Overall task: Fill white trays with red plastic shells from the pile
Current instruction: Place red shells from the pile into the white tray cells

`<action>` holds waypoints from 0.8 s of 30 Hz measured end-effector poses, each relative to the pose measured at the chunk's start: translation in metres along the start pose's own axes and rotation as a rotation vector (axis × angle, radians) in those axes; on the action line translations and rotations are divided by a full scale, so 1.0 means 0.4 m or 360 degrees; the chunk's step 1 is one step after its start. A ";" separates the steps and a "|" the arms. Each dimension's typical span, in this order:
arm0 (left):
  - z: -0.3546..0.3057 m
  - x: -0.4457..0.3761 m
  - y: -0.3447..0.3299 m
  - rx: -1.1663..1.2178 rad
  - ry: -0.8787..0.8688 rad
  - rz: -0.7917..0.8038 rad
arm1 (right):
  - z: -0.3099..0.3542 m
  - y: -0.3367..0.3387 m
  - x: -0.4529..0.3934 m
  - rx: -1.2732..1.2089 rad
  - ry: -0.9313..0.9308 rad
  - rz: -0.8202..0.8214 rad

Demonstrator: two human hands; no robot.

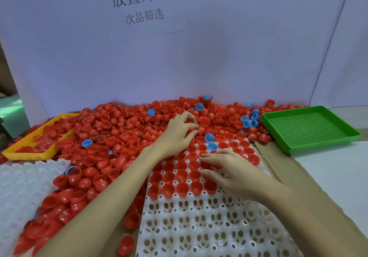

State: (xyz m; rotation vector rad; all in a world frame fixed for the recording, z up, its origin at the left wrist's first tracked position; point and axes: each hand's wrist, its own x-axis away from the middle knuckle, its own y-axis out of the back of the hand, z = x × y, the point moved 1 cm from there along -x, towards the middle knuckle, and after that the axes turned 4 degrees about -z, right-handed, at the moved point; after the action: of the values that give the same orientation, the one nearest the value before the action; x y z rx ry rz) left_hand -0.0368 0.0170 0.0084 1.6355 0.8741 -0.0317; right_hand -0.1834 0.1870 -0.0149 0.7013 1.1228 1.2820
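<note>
A big pile of red plastic shells point(119, 133) covers the table's back and left, with a few blue shells point(249, 120) mixed in. A white tray point(199, 227) with round pockets lies in front of me; its far rows hold red shells point(182, 175) standing open side up, its near rows are bare. My left hand point(179, 133) reaches into the pile beyond the tray, thumb and fingers curled round a red shell point(199, 126). My right hand point(231, 169) lies over the tray's filled rows, fingers curled onto a red shell point(207, 165) at a pocket.
A second white tray point(23, 187) lies at the left, partly under shells. A yellow tray point(35, 137) holding red shells sits back left, a green perforated tray point(310, 127) back right. Two blue shells point(210, 141) rest on the white tray's far edge. A white board with a paper sign stands behind.
</note>
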 end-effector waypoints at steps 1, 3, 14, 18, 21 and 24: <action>-0.022 0.027 0.012 0.0082 -0.0087 -0.0128 | 0.000 0.004 -0.001 -0.0003 0.0002 -0.0013; -0.068 0.088 0.034 0.0217 -0.0219 -0.0309 | 0.000 0.020 -0.002 -0.0012 0.0009 -0.0108; -0.125 0.274 0.040 0.0370 -0.0161 -0.0369 | -0.007 0.046 0.002 -0.0568 -0.0186 -0.0125; -0.104 0.283 0.050 0.0224 -0.0013 -0.0386 | -0.004 0.034 -0.001 -0.0384 -0.0106 -0.0235; -0.105 0.285 0.048 0.0242 0.0121 -0.0335 | -0.005 0.026 -0.005 -0.0247 -0.0058 -0.0254; -0.114 0.288 0.031 0.0122 0.0132 -0.0156 | -0.012 0.021 -0.008 -0.0196 -0.0032 -0.0234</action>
State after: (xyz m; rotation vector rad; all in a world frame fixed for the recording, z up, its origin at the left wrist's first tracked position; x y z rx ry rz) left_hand 0.0326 0.1155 -0.0226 1.6737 1.0272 -0.0668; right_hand -0.1907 0.1846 -0.0082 0.5291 1.0502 1.2050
